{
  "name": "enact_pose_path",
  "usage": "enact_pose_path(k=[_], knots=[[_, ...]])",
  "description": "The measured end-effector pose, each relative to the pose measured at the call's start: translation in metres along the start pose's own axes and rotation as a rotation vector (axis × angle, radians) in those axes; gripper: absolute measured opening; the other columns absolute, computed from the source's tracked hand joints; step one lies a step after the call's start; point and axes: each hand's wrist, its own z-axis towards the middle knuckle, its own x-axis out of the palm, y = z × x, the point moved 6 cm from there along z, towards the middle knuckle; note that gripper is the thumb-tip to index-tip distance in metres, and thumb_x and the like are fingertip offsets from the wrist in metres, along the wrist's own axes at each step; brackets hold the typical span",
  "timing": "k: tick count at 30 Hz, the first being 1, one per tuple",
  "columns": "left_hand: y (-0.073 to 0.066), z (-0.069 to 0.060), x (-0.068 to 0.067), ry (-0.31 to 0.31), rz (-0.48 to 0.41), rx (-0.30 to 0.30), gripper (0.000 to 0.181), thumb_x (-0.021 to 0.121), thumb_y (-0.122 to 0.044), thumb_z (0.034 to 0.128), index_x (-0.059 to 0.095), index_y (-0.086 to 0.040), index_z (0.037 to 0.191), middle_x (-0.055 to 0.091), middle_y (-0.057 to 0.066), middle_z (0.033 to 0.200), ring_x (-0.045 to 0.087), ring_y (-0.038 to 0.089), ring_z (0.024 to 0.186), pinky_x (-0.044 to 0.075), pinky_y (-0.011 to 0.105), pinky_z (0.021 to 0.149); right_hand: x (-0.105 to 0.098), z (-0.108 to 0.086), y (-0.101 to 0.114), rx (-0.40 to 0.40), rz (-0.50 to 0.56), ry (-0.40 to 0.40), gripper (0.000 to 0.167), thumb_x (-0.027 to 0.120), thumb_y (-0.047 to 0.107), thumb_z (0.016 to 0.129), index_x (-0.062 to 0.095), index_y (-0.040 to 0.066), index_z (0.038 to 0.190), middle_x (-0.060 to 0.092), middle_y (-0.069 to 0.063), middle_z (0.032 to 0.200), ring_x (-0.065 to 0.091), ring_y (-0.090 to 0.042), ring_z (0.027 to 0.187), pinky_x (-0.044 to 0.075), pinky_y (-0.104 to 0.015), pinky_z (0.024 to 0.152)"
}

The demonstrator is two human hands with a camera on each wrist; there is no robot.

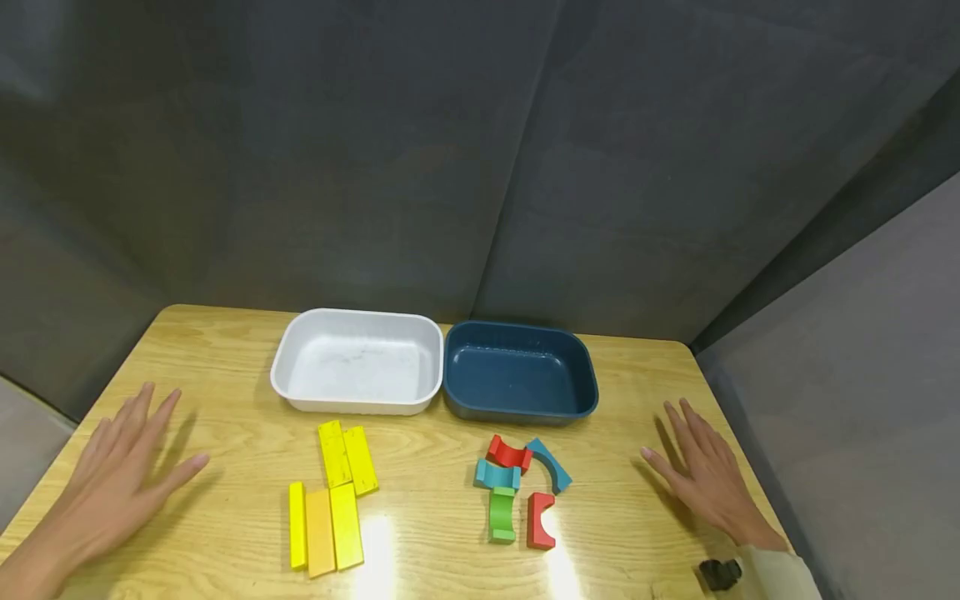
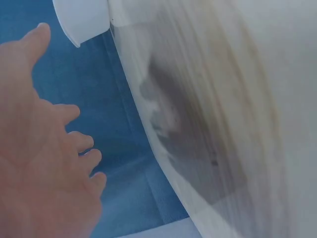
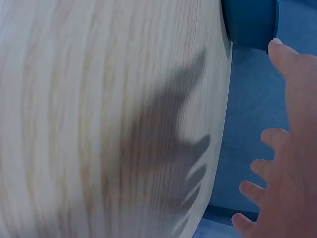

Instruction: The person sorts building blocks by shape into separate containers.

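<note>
In the head view, the left hand [image 1: 120,467] is at the lower left of the frame, its fingers [image 1: 159,423] straight and spread, holding nothing. The right hand [image 1: 705,483] is at the lower right, likewise spread with nothing in its grasp. Both cast shadows on the desk [image 1: 232,350].

Nearest the left hand, left of the lower centre, lie five flat blocks: a narrow yellow block [image 1: 297,525], an orange-yellow block [image 1: 320,533] and a wider yellow block [image 1: 347,527] side by side, with two yellow blocks [image 1: 361,461] above them.

Right of the lower centre are five curved blocks, well apart from the right hand: a blue arch [image 1: 552,463], an upper red block [image 1: 508,455], a blue notched block [image 1: 497,476], a green block [image 1: 502,515] and a lower red block [image 1: 538,522].

Above the blocks, a white dish [image 1: 356,367] and a dark blue dish [image 1: 517,375] stand just beside each other. Dark cloth [image 1: 375,150] fills the upper frame; a pale sleeve [image 1: 776,571] shows at the bottom right.
</note>
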Motion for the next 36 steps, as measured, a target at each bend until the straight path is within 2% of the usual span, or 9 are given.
enact_pose_path(k=[2, 5, 7, 11, 14, 17, 19, 27, 36], knots=[[-0.001, 0.002, 0.0, 0.006, -0.02, -0.019, 0.099, 0.066, -0.046, 0.1062, 0.0, -0.019, 0.174, -0.021, 0.01, 0.177, -0.021, 0.04, 0.162, -0.022, 0.063, 0.125, 0.0, 0.001, 0.002, -0.004, 0.005, -0.003, 0.091, 0.065, 0.047, 0.106, 0.013, 0.018, 0.174, 0.009, -0.024, 0.178, 0.015, -0.054, 0.16, 0.011, -0.074, 0.124], [-0.003, 0.004, 0.0, 0.019, -0.059, -0.047, 0.098, 0.065, -0.047, 0.1064, -0.001, -0.023, 0.174, -0.02, 0.006, 0.178, -0.017, 0.042, 0.163, -0.014, 0.075, 0.121, 0.002, 0.001, 0.004, -0.006, 0.008, -0.004, 0.091, 0.065, 0.047, 0.106, 0.014, 0.017, 0.174, 0.01, -0.024, 0.178, 0.017, -0.055, 0.159, 0.012, -0.075, 0.124], [-0.005, 0.005, 0.0, 0.026, -0.078, -0.057, 0.098, 0.065, -0.047, 0.1064, -0.002, -0.025, 0.174, -0.019, 0.004, 0.178, -0.013, 0.046, 0.163, -0.008, 0.083, 0.117, 0.003, 0.001, 0.004, -0.006, 0.01, -0.006, 0.09, 0.065, 0.046, 0.106, 0.014, 0.017, 0.174, 0.009, -0.024, 0.178, 0.018, -0.055, 0.158, 0.012, -0.075, 0.123], [-0.01, 0.009, -0.001, 0.009, -0.081, -0.05, 0.097, 0.067, -0.047, 0.1056, 0.002, -0.025, 0.175, -0.011, 0.009, 0.18, 0.002, 0.057, 0.16, 0.003, 0.089, 0.113, 0.003, 0.002, 0.005, -0.019, 0.008, -0.022, 0.089, 0.066, 0.045, 0.106, 0.017, 0.015, 0.174, 0.011, -0.024, 0.178, 0.021, -0.056, 0.157, 0.015, -0.076, 0.122], [-0.014, 0.012, -0.003, -0.02, -0.055, -0.044, 0.095, 0.069, -0.046, 0.1045, 0.01, -0.022, 0.175, 0.003, 0.015, 0.18, 0.016, 0.062, 0.155, 0.016, 0.09, 0.108, 0.0, 0.003, 0.01, -0.056, -0.012, -0.07, 0.087, 0.07, 0.042, 0.104, 0.027, 0.008, 0.171, 0.023, -0.029, 0.173, 0.031, -0.059, 0.151, 0.025, -0.077, 0.116], [-0.018, 0.016, -0.007, -0.047, -0.012, -0.045, 0.09, 0.07, -0.048, 0.1035, 0.02, -0.02, 0.174, 0.019, 0.019, 0.178, 0.03, 0.063, 0.149, 0.029, 0.089, 0.098, -0.004, 0.005, 0.015, -0.101, -0.033, -0.138, 0.083, 0.076, 0.039, 0.101, 0.04, -0.001, 0.163, 0.038, -0.033, 0.164, 0.042, -0.06, 0.142, 0.037, -0.076, 0.108], [-0.021, 0.018, -0.009, -0.055, 0.011, -0.047, 0.088, 0.07, -0.049, 0.1032, 0.026, -0.019, 0.172, 0.026, 0.02, 0.175, 0.035, 0.063, 0.146, 0.033, 0.088, 0.092, -0.007, 0.006, 0.019, -0.112, -0.038, -0.166, 0.08, 0.079, 0.038, 0.099, 0.046, -0.002, 0.159, 0.045, -0.032, 0.158, 0.048, -0.059, 0.137, 0.043, -0.075, 0.103], [-0.028, 0.023, -0.013, -0.066, 0.024, -0.047, 0.081, 0.069, -0.051, 0.1038, 0.034, -0.017, 0.169, 0.04, 0.026, 0.167, 0.044, 0.063, 0.137, 0.038, 0.086, 0.089, -0.009, 0.006, 0.036, -0.078, -0.047, -0.162, 0.069, 0.078, 0.041, 0.1, 0.054, 0.004, 0.153, 0.055, -0.027, 0.15, 0.056, -0.053, 0.13, 0.051, -0.073, 0.092], [-0.037, 0.033, -0.016, -0.101, 0.03, -0.007, 0.069, 0.071, -0.044, 0.1043, 0.048, -0.011, 0.161, 0.051, 0.029, 0.156, 0.05, 0.061, 0.133, 0.044, 0.083, 0.086, -0.012, 0.01, 0.055, -0.125, -0.03, -0.16, 0.053, 0.076, 0.033, 0.103, 0.063, 0.004, 0.145, 0.064, -0.022, 0.141, 0.065, -0.048, 0.121, 0.057, -0.068, 0.084]])
